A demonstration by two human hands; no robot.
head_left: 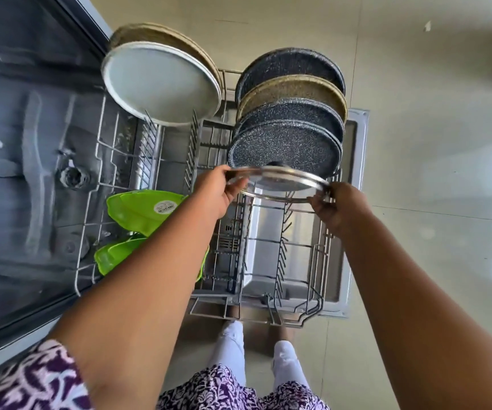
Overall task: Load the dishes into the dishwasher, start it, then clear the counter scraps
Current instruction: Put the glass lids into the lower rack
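Observation:
A glass lid (280, 184) with a steel rim and a dark knob hangs tilted over the pulled-out lower rack (313, 250) of the open dishwasher. My left hand (218, 190) pinches its left rim and my right hand (339, 205) grips its right rim. Right behind the lid, several speckled dark plates (286, 143) and a tan plate (292, 90) stand on edge in the rack's right row. A pale grey plate (162, 81) leans in the left row with tan plates behind it. Two green plastic dishes (141, 208) lie in the rack's left side.
The dishwasher tub (31, 161) gapes at the left with its spray arm showing. The open door (354, 202) lies flat under the rack. Beige floor tiles (431, 143) spread to the right. My legs in white trousers (230, 347) stand at the rack's front end.

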